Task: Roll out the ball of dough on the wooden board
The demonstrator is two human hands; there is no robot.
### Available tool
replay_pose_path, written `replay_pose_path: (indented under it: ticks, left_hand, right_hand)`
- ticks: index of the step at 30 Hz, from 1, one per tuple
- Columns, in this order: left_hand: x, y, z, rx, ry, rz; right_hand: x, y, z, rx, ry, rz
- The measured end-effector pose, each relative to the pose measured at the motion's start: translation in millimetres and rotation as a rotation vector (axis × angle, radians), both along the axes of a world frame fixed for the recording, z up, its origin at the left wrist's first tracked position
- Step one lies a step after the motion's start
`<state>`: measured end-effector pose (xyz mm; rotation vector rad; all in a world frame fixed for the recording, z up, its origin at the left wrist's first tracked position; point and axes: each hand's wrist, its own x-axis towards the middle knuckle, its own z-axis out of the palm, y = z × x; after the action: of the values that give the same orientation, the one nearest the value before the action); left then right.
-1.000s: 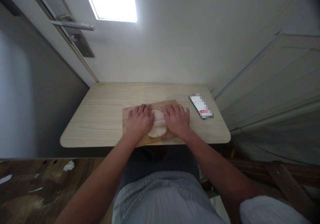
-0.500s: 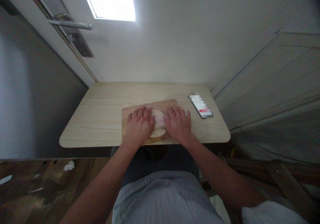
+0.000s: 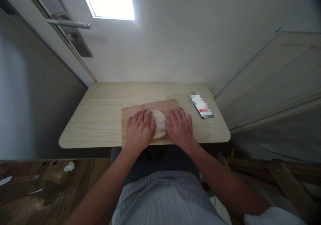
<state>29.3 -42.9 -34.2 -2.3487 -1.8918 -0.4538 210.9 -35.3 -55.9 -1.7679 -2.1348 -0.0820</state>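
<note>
A round, flattened piece of dough lies on a wooden cutting board dusted with some flour. Across its middle runs a pale rolling pin, visible only between my thumbs. My left hand covers one end of the pin, fingers bent over it and pointing forward. Over the other end lies my right hand, with its thumb by the dough's right edge. Both palms face down, and they hide most of the pin.
The board sits at the near edge of a light wooden table. A phone lies at the right. Beyond my right hand shows a thin curved rim, mostly hidden. A white door with a metal handle stands behind the table.
Both hands have drawn back very slightly toward me over the dough. More of the curved rim shows beyond my right hand. The view has shifted a little.
</note>
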Motion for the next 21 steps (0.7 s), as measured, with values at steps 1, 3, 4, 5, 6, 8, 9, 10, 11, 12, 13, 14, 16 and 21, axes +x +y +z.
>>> replay_pose_path:
  ticks: [1, 3, 4, 5, 6, 8, 9, 10, 11, 12, 13, 14, 16, 21]
  left_hand:
    - [0, -2, 1.3, -0.007, -0.007, -0.001]
    - [1, -6, 3.8, -0.021, -0.021, -0.001]
    - [2, -9, 4.7, -0.028, -0.026, -0.001]
    - [3, -11, 5.3, -0.035, -0.031, -0.001]
    - [3, -13, 5.6, -0.040, -0.034, 0.001]
    - [4, -18, 5.1, -0.044, -0.039, 0.005]
    - [5, -20, 4.5, -0.043, -0.041, 0.009]
    - [5, -22, 3.7, -0.041, -0.042, 0.013]
    - [5, -23, 2.9, -0.041, -0.043, 0.014]
    - [6, -25, 2.1, -0.042, -0.044, 0.015]
    - [6, -27, 1.3, -0.044, -0.046, 0.016]
    - [6, -28, 0.6, -0.046, -0.049, 0.017]
    - [7, -32, -1.0, -0.051, -0.056, 0.017]
    - [8, -43, -5.8, -0.044, -0.065, 0.017]
  right_hand:
    - [0, -2, -0.1, -0.001, 0.002, 0.001]
    - [1, -5, -0.3, -0.004, 0.007, 0.004]
    - [2, -7, -0.5, -0.003, 0.009, 0.006]
    - [2, -10, -0.8, -0.002, 0.011, 0.008]
    - [3, -12, -1.2, 0.001, 0.013, 0.011]
    - [4, -16, -2.4, 0.008, 0.019, 0.016]
    - [5, -18, -3.3, 0.011, 0.023, 0.017]
    - [5, -20, -4.4, 0.013, 0.027, 0.016]
    - [6, -22, -5.5, 0.013, 0.032, 0.014]
    - [6, -24, -6.8, 0.013, 0.036, 0.011]
    - [7, -26, -8.1, 0.014, 0.040, 0.009]
    - [7, -28, -9.5, 0.018, 0.042, 0.009]
    - [8, -32, -12.5, 0.032, 0.048, 0.009]
    - [9, -43, -20.5, 0.083, 0.089, 0.013]
